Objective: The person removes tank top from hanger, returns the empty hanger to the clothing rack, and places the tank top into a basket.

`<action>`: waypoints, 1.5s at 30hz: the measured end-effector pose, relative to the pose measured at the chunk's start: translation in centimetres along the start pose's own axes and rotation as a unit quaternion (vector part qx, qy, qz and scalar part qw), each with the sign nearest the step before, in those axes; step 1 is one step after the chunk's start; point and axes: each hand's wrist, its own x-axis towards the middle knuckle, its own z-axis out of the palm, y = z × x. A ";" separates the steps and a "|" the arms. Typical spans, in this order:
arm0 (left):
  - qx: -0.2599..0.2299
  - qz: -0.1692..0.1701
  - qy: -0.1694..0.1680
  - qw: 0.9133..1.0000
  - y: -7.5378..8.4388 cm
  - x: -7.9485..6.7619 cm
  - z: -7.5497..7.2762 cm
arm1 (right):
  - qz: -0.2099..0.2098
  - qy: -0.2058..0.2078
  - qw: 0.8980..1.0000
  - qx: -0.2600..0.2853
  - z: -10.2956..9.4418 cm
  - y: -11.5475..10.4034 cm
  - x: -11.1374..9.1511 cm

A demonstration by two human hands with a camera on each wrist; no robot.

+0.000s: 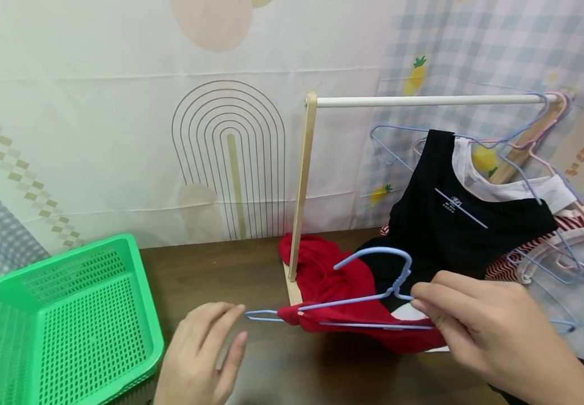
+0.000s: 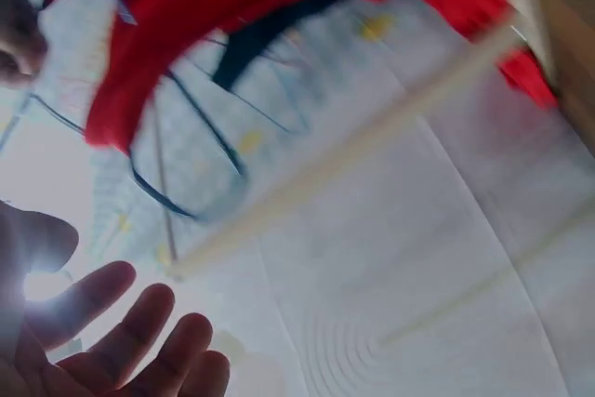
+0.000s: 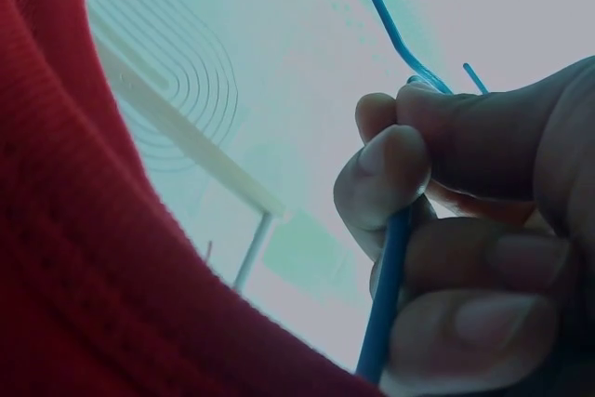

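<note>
My right hand point(image 1: 494, 326) pinches a blue wire hanger point(image 1: 358, 302) on its shoulder, just right of the hook. A red garment point(image 1: 332, 275) drapes over that hanger, its straps on the lower wire; in the right wrist view the red fabric point(image 3: 84, 202) fills the left side beside the fingers curled round the blue wire point(image 3: 386, 295). My left hand point(image 1: 201, 349) is off the hanger's left end, with fingers relaxed and nothing in them. In the left wrist view its fingers point(image 2: 149, 323) are spread below the red cloth point(image 2: 242, 6).
A wooden clothes rack with a white rail point(image 1: 423, 101) stands behind the hands. At its right end hang a black top point(image 1: 449, 208), a white garment point(image 1: 550, 191) and a striped one point(image 1: 512, 264) on hangers. A green plastic basket point(image 1: 145, 315) sits at the left on the brown table point(image 1: 211, 270).
</note>
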 end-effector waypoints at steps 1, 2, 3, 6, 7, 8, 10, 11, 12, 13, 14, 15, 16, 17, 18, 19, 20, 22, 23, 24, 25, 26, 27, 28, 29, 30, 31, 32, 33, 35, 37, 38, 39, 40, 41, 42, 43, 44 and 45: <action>-0.012 0.006 -0.001 1.000 0.4 0.4 0.3 | 0.000 -0.003 1.000 0.000 0.2 -0.1 0.1; -0.022 0.009 -0.005 1.000 0.8 0.6 0.6 | -0.003 -0.004 1.000 0.009 0.4 -0.2 0.1; -0.034 0.009 -0.012 0.999 1.1 0.8 0.8 | -0.006 -0.005 1.000 0.016 0.6 -0.3 0.1; -0.068 -0.007 -0.044 0.997 2.0 1.0 1.5 | -0.017 -0.003 0.999 0.040 1.1 -0.4 0.2; -0.075 -0.017 -0.058 0.995 2.2 0.9 1.8 | -0.022 0.001 0.999 0.048 1.3 -0.3 0.3; -0.080 -0.026 -0.070 0.994 2.5 0.8 1.9 | -0.028 0.004 0.998 0.057 1.5 -0.3 0.3; -0.082 -0.040 -0.085 0.992 2.7 0.6 2.3 | -0.036 0.007 0.997 0.067 1.8 -0.3 0.3; -0.079 -0.045 -0.090 0.992 2.7 0.5 2.5 | -0.039 0.008 0.997 0.072 1.9 -0.3 0.4; -0.075 -0.050 -0.094 0.992 2.8 0.4 2.6 | -0.040 0.007 0.996 0.077 2.0 -0.3 0.4; -0.073 -0.052 -0.092 0.992 2.8 0.3 2.7 | -0.040 0.004 0.996 0.080 2.1 -0.3 0.4; -0.072 -0.053 -0.089 0.992 2.8 0.2 2.9 | -0.040 0.000 0.996 0.082 2.1 -0.4 0.4; -0.072 -0.056 -0.088 0.992 2.8 0.1 2.9 | -0.038 -0.004 0.996 0.083 2.2 -0.4 0.4; -0.073 -0.059 -0.088 0.992 2.7 0.0 3.0 | -0.037 -0.008 0.996 0.083 2.2 -0.4 0.5; -0.073 -0.061 -0.087 0.992 2.7 0.0 3.0 | -0.036 -0.011 0.996 0.080 2.2 -0.4 0.5; -0.075 -0.060 -0.083 0.992 2.7 -0.1 3.1 | -0.034 -0.014 0.996 0.080 2.2 -0.5 0.5; -0.077 -0.060 -0.081 0.992 2.6 -0.1 3.1 | -0.034 -0.016 0.996 0.078 2.2 -0.5 0.6; -0.078 -0.058 -0.077 0.992 2.6 -0.1 3.2 | -0.034 -0.017 0.996 0.078 2.2 -0.5 0.6; -0.079 -0.053 -0.071 0.993 2.5 0.0 3.3 | -0.034 -0.017 0.996 0.076 2.3 -0.5 0.5; -0.078 -0.050 -0.068 0.993 2.5 0.0 3.3 | -0.035 -0.017 0.996 0.077 2.3 -0.5 0.5; -0.077 -0.046 -0.063 0.994 2.5 0.0 3.3 | -0.035 -0.018 0.996 0.078 2.3 -0.5 0.5; -0.075 -0.042 -0.059 0.995 2.4 0.0 3.3 | -0.037 -0.017 0.996 0.079 2.4 -0.5 0.5; -0.074 -0.039 -0.055 0.995 2.5 0.0 3.3 | -0.039 -0.017 0.996 0.081 2.4 -0.4 0.4; -0.074 -0.035 -0.050 0.995 2.4 0.1 3.4 | -0.041 -0.016 0.996 0.081 2.4 -0.4 0.4; -0.073 -0.033 -0.047 0.996 2.4 0.1 3.4 | -0.042 -0.016 0.996 0.082 2.4 -0.4 0.4; -0.073 -0.031 -0.045 0.996 2.4 0.1 3.4 | -0.047 -0.012 0.995 0.085 2.5 -0.4 0.4; -0.075 -0.029 -0.043 0.996 2.4 0.1 3.4 | -0.050 -0.010 0.995 0.085 2.5 -0.3 0.4; -0.075 -0.026 -0.040 0.996 2.4 0.1 3.4 | -0.053 -0.006 0.995 0.086 2.5 -0.3 0.4; -0.075 -0.026 -0.042 0.996 2.3 0.0 3.4 | -0.054 -0.004 0.995 0.086 2.5 -0.2 0.4; -0.075 -0.027 -0.044 0.996 2.3 0.0 3.4 | -0.054 -0.003 0.995 0.084 2.5 -0.1 0.4; -0.069 -0.036 -0.055 0.995 2.1 -0.3 3.2 | -0.052 0.001 0.995 0.084 2.4 0.2 0.4; -0.059 -0.049 -0.068 0.995 1.9 -0.6 3.0 | -0.048 0.004 0.996 0.079 2.3 0.5 0.5; -0.055 -0.060 -0.079 0.993 1.8 -0.7 2.8 | -0.047 0.006 0.996 0.076 2.3 0.7 0.5; -0.051 -0.070 -0.089 0.992 1.7 -0.9 2.6 | -0.044 0.007 0.996 0.075 2.3 0.8 0.5; -0.047 -0.079 -0.096 0.991 1.6 -1.1 2.5 | -0.044 0.011 0.996 0.075 2.3 1.0 0.5; -0.043 -0.084 -0.101 0.990 1.4 -1.2 2.3 | -0.043 0.013 0.996 0.073 2.2 1.2 0.5; -0.041 -0.090 -0.107 0.989 1.3 -1.3 2.2 | -0.044 0.015 0.997 0.068 2.2 1.4 0.5; -0.039 -0.096 -0.111 0.988 1.2 -1.4 2.1 | -0.045 0.019 0.996 0.068 2.2 1.5 0.5; -0.037 -0.102 -0.118 0.987 1.1 -1.5 2.0 | -0.048 0.021 0.996 0.065 2.1 1.6 0.6; -0.036 -0.106 -0.122 0.986 1.0 -1.6 1.9 | -0.048 0.023 0.996 0.066 2.0 1.7 0.7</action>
